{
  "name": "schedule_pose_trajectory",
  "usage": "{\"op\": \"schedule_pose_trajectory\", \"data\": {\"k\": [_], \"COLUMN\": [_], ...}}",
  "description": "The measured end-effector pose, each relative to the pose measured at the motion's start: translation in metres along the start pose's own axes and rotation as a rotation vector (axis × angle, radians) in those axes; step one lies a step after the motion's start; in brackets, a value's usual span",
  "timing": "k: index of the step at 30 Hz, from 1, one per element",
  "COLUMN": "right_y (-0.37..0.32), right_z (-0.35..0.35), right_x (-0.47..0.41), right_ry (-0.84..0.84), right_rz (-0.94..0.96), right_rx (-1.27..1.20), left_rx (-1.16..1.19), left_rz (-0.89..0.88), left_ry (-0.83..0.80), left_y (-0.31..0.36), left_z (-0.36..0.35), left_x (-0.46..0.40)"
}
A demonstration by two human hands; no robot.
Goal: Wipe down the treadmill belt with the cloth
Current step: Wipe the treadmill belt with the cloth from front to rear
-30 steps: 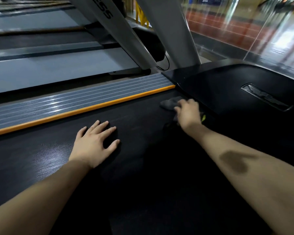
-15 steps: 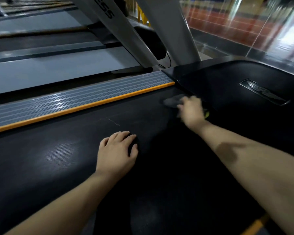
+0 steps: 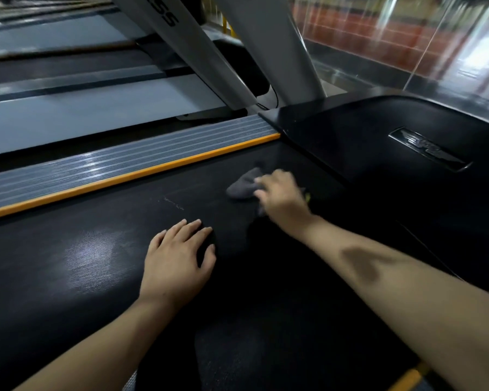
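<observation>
At belt (image 3: 96, 258) front end: right hand (image 3: 283, 198) pressing on cloth (image 3: 242, 183), grip unclear; unwiped belt lies leftward. Left hand (image 3: 178, 261) flat, fingers straight, braced nearer.

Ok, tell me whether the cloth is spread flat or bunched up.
Bunched up: the grey cloth sits in a rumpled lump on the treadmill belt, partly under the right hand, which is blurred.

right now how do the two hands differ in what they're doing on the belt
The left hand lies flat and bare on the treadmill belt; the right hand presses the grey cloth. The left hand sits nearer the camera; the right hand reaches farther, close to the black motor cover. Both are palm down.
</observation>
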State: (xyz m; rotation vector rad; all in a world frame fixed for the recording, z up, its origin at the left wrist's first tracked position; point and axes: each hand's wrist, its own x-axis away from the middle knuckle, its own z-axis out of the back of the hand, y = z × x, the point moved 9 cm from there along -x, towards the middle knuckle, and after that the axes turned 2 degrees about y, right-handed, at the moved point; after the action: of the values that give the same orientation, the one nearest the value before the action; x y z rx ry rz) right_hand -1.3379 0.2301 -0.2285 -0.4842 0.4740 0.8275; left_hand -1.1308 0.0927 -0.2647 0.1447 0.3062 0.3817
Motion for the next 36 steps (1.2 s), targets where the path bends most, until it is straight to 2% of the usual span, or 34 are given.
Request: {"op": "schedule_pose_trajectory", "data": {"k": [3,6,8,11,13,14,16,19,21,24,28,30,32,36], "right_y": [0.102,0.117,0.076,-0.026,-0.055,-0.048,0.005,0.105,0.122,0.069,-0.061,-0.078,-0.035,0.109], "right_z": [0.026,0.033,0.025,0.005,0.002,0.006,0.020,0.048,0.053,0.036,0.007,0.004,0.012,0.060], "right_x": [-0.012,0.000,0.004,0.027,0.037,0.035,0.021,0.014,0.024,0.027,0.045,0.050,0.039,0.034], "right_ry": [-0.011,0.016,0.029,0.081,0.013,0.001,0.033,0.025,0.044,0.042,0.077,0.030,0.026,0.025], "right_rz": [-0.288,-0.437,-0.396,-0.108,-0.015,0.010,-0.040,-0.297,-0.429,-0.419,-0.092,0.037,0.029,-0.358], "right_rx": [0.255,0.349,0.279,0.036,-0.103,-0.100,0.059,0.224,0.247,0.276,-0.020,-0.104,0.024,0.216], "left_rx": [-0.007,-0.011,-0.006,0.004,0.008,0.007,0.002,-0.003,-0.002,-0.003,0.012,0.018,0.023,0.029], "left_rz": [0.001,0.000,0.004,0.005,0.002,0.000,0.002,0.003,0.000,-0.007,-0.012,-0.015,-0.019,-0.007], "left_ry": [0.015,0.011,0.012,0.014,0.010,0.010,0.018,0.033,0.045,0.045,0.038,0.043,0.043,0.047], "left_y": [0.000,0.002,0.002,0.003,0.002,0.002,0.001,0.001,0.001,0.001,0.002,0.002,0.003,0.004], "left_z": [0.001,0.000,0.001,0.002,0.003,0.003,0.004,0.002,0.002,0.002,0.002,0.003,0.005,0.005], "left_x": [0.000,-0.001,-0.002,-0.001,0.000,0.000,0.000,-0.001,-0.002,-0.001,-0.003,-0.002,0.000,-0.001]}}
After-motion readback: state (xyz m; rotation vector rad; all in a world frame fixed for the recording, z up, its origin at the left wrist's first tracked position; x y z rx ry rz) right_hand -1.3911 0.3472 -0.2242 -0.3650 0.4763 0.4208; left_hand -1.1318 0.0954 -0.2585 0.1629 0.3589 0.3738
